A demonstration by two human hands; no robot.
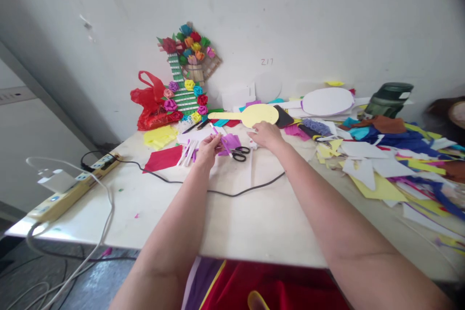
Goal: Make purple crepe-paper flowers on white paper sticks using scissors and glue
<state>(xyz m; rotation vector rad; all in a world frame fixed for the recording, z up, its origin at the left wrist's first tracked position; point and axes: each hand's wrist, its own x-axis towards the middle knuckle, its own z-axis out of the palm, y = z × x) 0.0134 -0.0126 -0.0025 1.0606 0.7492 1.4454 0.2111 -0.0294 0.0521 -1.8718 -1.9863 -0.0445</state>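
A thin purple and white stick (225,146) is pinched in my left hand (210,147), above some purple paper (233,141). Black-handled scissors (240,154) lie on the table between my hands. My right hand (267,135) reaches down just below a pale yellow oval cutout (259,115) with a long handle; its fingertips are bent over a small white item (253,144), and whether they grip it is unclear. White and purple rolled sticks (188,152) rest left of my left hand, beside a red paper piece (163,159).
Paper flowers on a green-striped stand (186,93) lean at the wall by a red plastic bag (150,101). A power strip (78,184) lies left, its black cable crossing the table. Paper scraps (381,186) and a dark green bottle (388,99) are right.
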